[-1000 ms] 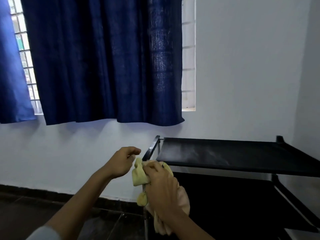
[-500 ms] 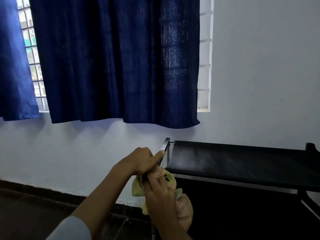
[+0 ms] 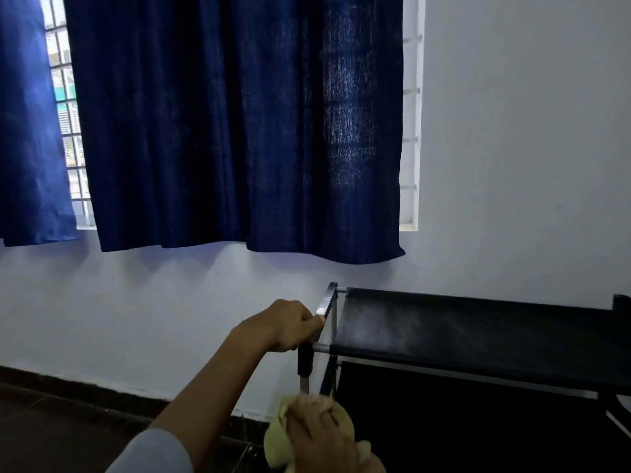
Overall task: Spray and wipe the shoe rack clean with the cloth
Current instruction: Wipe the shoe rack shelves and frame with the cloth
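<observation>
The black shoe rack [image 3: 478,332] stands against the white wall at the lower right, its dusty fabric top shelf facing me. My left hand [image 3: 285,324] grips the rack's left side rail near the front corner post. Lower down, my right hand [image 3: 324,435] holds a bunched yellow cloth [image 3: 278,442] against the front left post, just below the black corner joint. The cloth is partly hidden under my fingers. No spray bottle is in view.
A dark blue curtain [image 3: 239,131] hangs over the barred window above the rack. A dark skirting [image 3: 85,387] runs along the wall's base above a dark floor. The rack's lower shelf [image 3: 478,421] is in deep shadow.
My left hand has closed round the rack's side rail. My right hand has slid the cloth down the front left post. The view has shifted left and closer.
</observation>
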### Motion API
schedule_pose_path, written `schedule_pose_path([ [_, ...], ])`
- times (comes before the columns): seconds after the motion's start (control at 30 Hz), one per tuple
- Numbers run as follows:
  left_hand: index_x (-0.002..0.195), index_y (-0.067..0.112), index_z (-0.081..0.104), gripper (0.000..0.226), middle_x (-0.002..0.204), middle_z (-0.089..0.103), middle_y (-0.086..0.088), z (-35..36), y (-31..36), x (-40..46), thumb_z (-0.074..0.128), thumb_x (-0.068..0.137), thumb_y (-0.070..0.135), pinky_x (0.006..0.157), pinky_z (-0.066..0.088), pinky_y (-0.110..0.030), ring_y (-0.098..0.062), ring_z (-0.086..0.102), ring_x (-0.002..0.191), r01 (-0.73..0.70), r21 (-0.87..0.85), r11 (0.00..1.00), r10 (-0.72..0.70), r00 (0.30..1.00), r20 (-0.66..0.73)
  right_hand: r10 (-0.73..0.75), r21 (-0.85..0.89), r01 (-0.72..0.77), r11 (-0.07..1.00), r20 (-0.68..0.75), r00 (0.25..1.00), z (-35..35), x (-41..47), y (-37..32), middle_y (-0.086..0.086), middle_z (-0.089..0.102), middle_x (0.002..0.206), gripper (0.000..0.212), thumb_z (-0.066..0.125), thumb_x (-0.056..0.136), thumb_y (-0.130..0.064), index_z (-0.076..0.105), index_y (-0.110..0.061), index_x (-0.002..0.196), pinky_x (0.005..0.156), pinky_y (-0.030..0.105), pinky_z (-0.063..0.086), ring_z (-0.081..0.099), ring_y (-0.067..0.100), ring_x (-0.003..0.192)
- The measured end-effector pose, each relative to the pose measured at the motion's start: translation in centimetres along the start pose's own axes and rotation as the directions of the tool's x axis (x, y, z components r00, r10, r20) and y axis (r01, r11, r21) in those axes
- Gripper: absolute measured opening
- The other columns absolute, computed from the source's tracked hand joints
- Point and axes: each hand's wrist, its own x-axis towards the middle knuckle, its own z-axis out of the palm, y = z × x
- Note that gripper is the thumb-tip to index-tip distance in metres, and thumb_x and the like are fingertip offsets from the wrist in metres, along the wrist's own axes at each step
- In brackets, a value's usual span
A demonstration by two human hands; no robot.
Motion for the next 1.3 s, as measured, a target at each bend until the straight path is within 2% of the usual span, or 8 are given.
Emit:
schedule_pose_path([
  [0.07, 0.089, 0.013, 0.070, 0.048, 0.097, 0.070, -0.011, -0.2, -0.1, -0.3, 0.035, 0.097, 0.044, 0.086, 0.051, -0.034, -0.022, 0.065, 0.088, 0.006, -0.011, 1.000, -0.006, 0.999, 0.033, -0.021, 0.004, 0.022, 1.000, -0.033, 0.999, -2.8, 1.9, -0.9, -0.008, 0.073, 0.094, 0.023, 0.053, 0.086, -0.027, 0.075, -0.030, 0.086, 0.045, 0.026, 0.051, 0.067, 0.014, 0.061],
  [0.17, 0.097, 0.011, 0.073, 0.057, 0.102, 0.070, -0.005, -0.4, 0.2, -0.3, 0.028, 0.099, 0.046, 0.085, 0.045, -0.026, -0.017, 0.061, 0.088, 0.006, 0.009, 1.000, -0.006, 0.999, 0.049, 0.035, 0.063, -0.033, 0.997, -0.023, 0.999, -4.1, 4.4, -1.9, -0.006, 0.057, 0.110, 0.039, 0.064, 0.064, -0.023, 0.064, -0.026, 0.102, 0.041, 0.021, 0.045, 0.057, 0.014, 0.077],
  [0.3, 0.089, 0.011, 0.073, 0.065, 0.091, 0.067, -0.006, -0.4, 0.7, -0.2, 0.022, 0.098, 0.050, 0.082, 0.041, -0.026, -0.016, 0.059, 0.083, 0.005, 0.056, 0.998, -0.008, 0.999, 0.052, -0.036, -0.086, 0.042, 0.995, 0.070, 0.997, -1.0, 2.0, -0.3, -0.004, 0.065, 0.118, 0.038, 0.046, 0.075, -0.016, 0.067, -0.024, 0.105, 0.039, 0.023, 0.046, 0.067, 0.018, 0.071],
  [0.43, 0.085, 0.014, 0.072, 0.066, 0.088, 0.066, -0.008, -0.3, 0.7, -0.4, 0.021, 0.097, 0.053, 0.085, 0.045, -0.031, -0.022, 0.061, 0.087, 0.022, 0.086, 0.996, -0.028, 0.998, 0.063, -0.151, -0.103, 0.169, 0.980, 0.167, 0.974, -0.1, -1.5, 0.3, -0.005, 0.066, 0.108, 0.025, 0.060, 0.072, -0.026, 0.076, -0.029, 0.091, 0.045, 0.023, 0.051, 0.070, 0.015, 0.071],
  [0.77, 0.094, 0.007, 0.073, 0.074, 0.100, 0.070, -0.013, 0.1, 0.7, 0.1, 0.018, 0.095, 0.057, 0.093, 0.047, -0.035, -0.024, 0.063, 0.092, 0.042, 0.118, 0.992, -0.050, 0.996, 0.074, 0.010, -0.006, -0.010, 1.000, 0.004, 1.000, -2.2, 1.7, 0.8, 0.000, 0.062, 0.119, 0.041, 0.053, 0.073, -0.024, 0.053, -0.024, 0.114, 0.044, 0.023, 0.047, 0.066, 0.021, 0.087],
  [1.03, 0.094, 0.007, 0.073, 0.074, 0.094, 0.069, -0.010, 0.1, 1.2, -0.2, 0.018, 0.094, 0.057, 0.089, 0.048, -0.033, -0.022, 0.063, 0.088, 0.045, 0.122, 0.991, -0.053, 0.996, 0.065, 0.136, 0.172, -0.120, 0.978, -0.088, 0.987, -3.8, 3.0, 0.5, -0.006, 0.062, 0.106, 0.025, 0.051, 0.075, -0.017, 0.070, -0.022, 0.090, 0.043, 0.023, 0.048, 0.067, 0.019, 0.073],
  [1.17, 0.094, 0.009, 0.073, 0.074, 0.098, 0.067, -0.009, 0.1, 1.4, -0.4, 0.016, 0.094, 0.057, 0.088, 0.045, -0.031, -0.021, 0.061, 0.089, 0.050, 0.155, 0.987, -0.058, 0.997, 0.053, 0.092, 0.123, -0.100, 0.987, 0.072, 0.993, -3.5, 3.4, -0.4, -0.006, 0.066, 0.099, 0.039, 0.077, 0.059, -0.015, 0.073, -0.029, 0.094, 0.051, 0.023, 0.050, 0.064, 0.015, 0.075],
  [1.3, 0.091, 0.007, 0.070, 0.076, 0.093, 0.066, -0.013, 0.4, 1.7, -0.7, 0.017, 0.092, 0.062, 0.086, 0.048, -0.035, -0.024, 0.062, 0.087, 0.083, 0.175, 0.981, -0.094, 0.994, 0.056, 0.008, 0.076, -0.037, 0.996, 0.349, 0.937, -1.1, -0.8, -0.2, -0.012, 0.054, 0.102, 0.030, 0.071, 0.070, -0.029, 0.066, -0.036, 0.099, 0.068, 0.019, 0.048, 0.053, 0.008, 0.089],
])
